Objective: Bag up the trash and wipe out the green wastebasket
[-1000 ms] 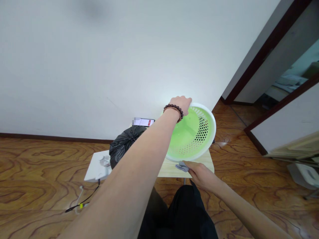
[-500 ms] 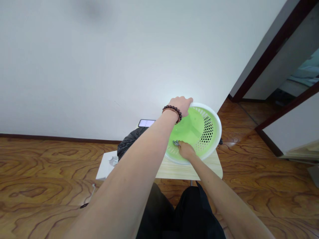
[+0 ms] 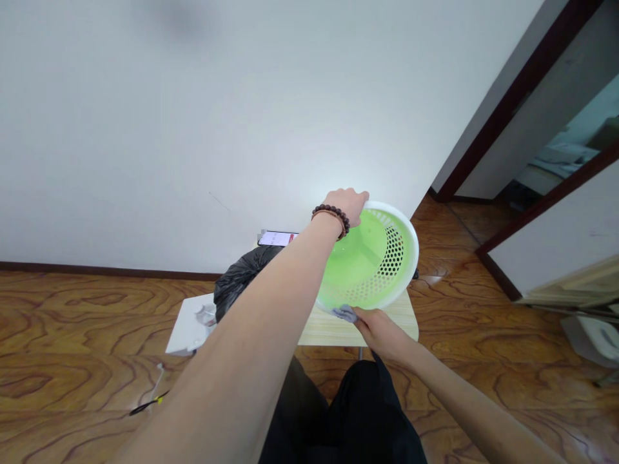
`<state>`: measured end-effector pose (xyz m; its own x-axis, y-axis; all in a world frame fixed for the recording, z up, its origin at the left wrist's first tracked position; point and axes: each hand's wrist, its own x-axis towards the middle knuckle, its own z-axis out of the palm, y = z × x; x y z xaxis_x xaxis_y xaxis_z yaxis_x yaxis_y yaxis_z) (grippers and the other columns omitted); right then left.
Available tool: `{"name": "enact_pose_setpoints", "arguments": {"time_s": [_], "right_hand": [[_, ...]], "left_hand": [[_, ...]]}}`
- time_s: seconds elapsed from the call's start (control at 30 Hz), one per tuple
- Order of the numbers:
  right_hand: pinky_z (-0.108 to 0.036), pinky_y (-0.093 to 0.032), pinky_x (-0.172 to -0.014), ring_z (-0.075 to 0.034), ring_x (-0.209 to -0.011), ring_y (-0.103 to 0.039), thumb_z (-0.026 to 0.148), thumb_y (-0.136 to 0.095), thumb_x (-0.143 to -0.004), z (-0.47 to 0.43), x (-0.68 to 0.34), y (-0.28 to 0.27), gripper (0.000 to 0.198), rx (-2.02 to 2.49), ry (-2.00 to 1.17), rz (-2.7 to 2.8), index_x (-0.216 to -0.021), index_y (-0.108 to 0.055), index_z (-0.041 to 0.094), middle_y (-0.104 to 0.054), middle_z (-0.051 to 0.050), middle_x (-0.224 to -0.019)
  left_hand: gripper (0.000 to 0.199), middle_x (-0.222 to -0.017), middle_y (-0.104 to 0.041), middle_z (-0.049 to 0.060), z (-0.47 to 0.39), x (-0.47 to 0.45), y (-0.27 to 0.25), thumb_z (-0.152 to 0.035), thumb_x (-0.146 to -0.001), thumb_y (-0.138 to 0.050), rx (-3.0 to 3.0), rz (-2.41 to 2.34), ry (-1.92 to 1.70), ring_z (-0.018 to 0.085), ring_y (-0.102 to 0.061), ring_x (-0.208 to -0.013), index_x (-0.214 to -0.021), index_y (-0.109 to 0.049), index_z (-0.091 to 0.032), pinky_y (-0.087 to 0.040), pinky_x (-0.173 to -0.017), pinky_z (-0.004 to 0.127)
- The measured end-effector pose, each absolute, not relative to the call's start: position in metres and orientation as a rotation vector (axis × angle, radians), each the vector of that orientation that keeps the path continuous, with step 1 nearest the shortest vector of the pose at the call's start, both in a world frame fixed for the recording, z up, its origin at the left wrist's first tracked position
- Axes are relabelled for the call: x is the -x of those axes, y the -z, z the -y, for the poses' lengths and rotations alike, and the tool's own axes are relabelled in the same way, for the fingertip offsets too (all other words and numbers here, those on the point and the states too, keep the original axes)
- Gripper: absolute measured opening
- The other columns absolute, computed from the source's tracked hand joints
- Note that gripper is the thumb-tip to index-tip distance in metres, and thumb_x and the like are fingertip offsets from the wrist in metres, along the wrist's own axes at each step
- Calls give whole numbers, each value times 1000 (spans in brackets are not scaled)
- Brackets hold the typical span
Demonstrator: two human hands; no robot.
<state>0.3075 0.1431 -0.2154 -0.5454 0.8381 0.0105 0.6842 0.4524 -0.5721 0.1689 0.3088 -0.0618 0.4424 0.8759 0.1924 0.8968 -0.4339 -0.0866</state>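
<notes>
A round green plastic basket with a white rim and perforated sides is tilted over a small light-wood table. My left hand, with a beaded bracelet at the wrist, is closed on the far rim of the basket. My right hand is at the near rim, its fingers closed on a small grey cloth. The cloth lies against the white rim. My left forearm hides the basket's left side.
Left of the basket are a black plastic bag, a phone with a lit screen, and a white box-like object. A cable lies on the wooden floor. The white wall rises just behind the table.
My right hand has moved the cloth from inside the basket out to its near rim. My left hand still grips the far rim. The whole view has shifted slightly.
</notes>
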Motion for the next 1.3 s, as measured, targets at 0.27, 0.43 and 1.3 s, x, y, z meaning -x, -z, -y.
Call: {"name": "enact_pose_setpoints", "arguments": {"time_s": [0.27, 0.43, 1.3], "right_hand": [[-25, -37, -69, -17, -80, -57, 15, -30, -86, -221, -294, 252, 33, 1620, -517, 2175, -112, -49, 12, -63, -10, -92], [-26, -35, -71, -18, -84, -56, 10, -34, -82, -251, -263, 275, 32, 1792, -536, 2284, -107, -53, 8, -63, -14, -95], [-32, -43, -79, -21, -91, -58, 13, -31, -83, -235, -279, 262, 37, 1759, -507, 2264, -115, -49, 13, -62, -11, -100]], "left_hand": [[38, -98, -57, 9, -306, -168, 61, -22, -72, -48, 2514, 1582, 165, 24, -54, -89, -110, -48, -24, -41, -72, 33], [38, -96, -58, 8, -306, -169, 62, -20, -71, -49, 2518, 1563, 165, 23, -55, -87, -109, -48, -24, -42, -70, 33], [39, -100, -56, 8, -303, -169, 60, -23, -72, -49, 2538, 1598, 176, 24, -53, -93, -111, -47, -24, -40, -75, 34]]}}
